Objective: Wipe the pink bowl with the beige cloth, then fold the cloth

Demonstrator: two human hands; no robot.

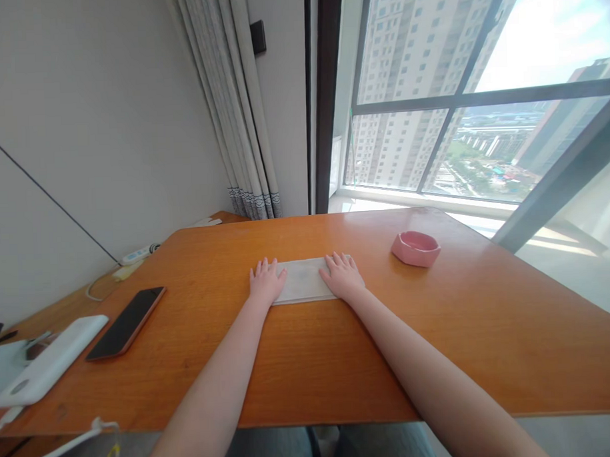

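A folded whitish cloth (305,280) lies flat on the wooden table (319,361), a long rectangle running left to right. My left hand (267,282) rests on its left end, fingers spread and pointing away from me. On the right end lies my right hand (343,276), palm down, its fingers also spread. Both palms press on the cloth without gripping it. The edges under my hands are hidden.
A pink bowl with angled sides (416,249) stands to the right. At left lie a dark-screened phone (127,323) and a white power bank-like device (52,360). A white cable (57,454) hangs by the near left edge. A power strip (136,254) sits beyond the table's left side.
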